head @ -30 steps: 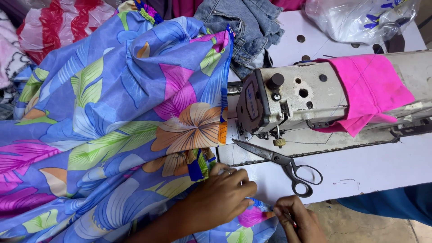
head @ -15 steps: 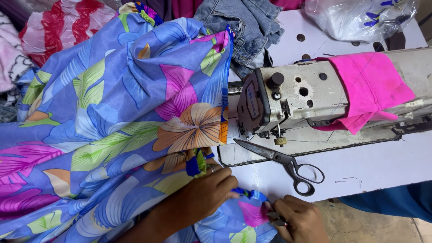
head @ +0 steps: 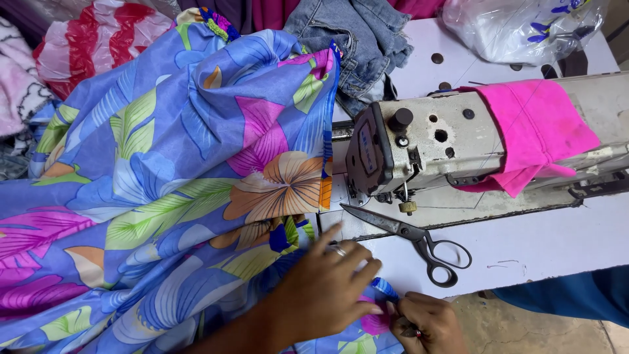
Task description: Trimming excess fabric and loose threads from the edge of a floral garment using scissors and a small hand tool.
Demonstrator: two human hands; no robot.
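Floral fabric [head: 183, 196] is being spread over the left half of the worktop [head: 544, 242], bunched up against the sewing machine [head: 458, 141]; its near edge is being worked at the bottom centre. Left hand [head: 324, 288] is being laid on that edge, grip half spread, fingers pressing down and closing on the cloth. Right hand [head: 426, 324] is being kept just right of it, touching, grip pressed together, pinching a pink and blue fold of the fabric; a small dark object is being held in it, too small to tell. Scissors [head: 409, 239] are lying shut on the worktop just beyond the hands, below the machine head. Pink cloth [head: 534, 131] is being draped over the machine arm. Jeans [head: 357, 39] and a plastic bag [head: 524, 26] are lying at the far side.
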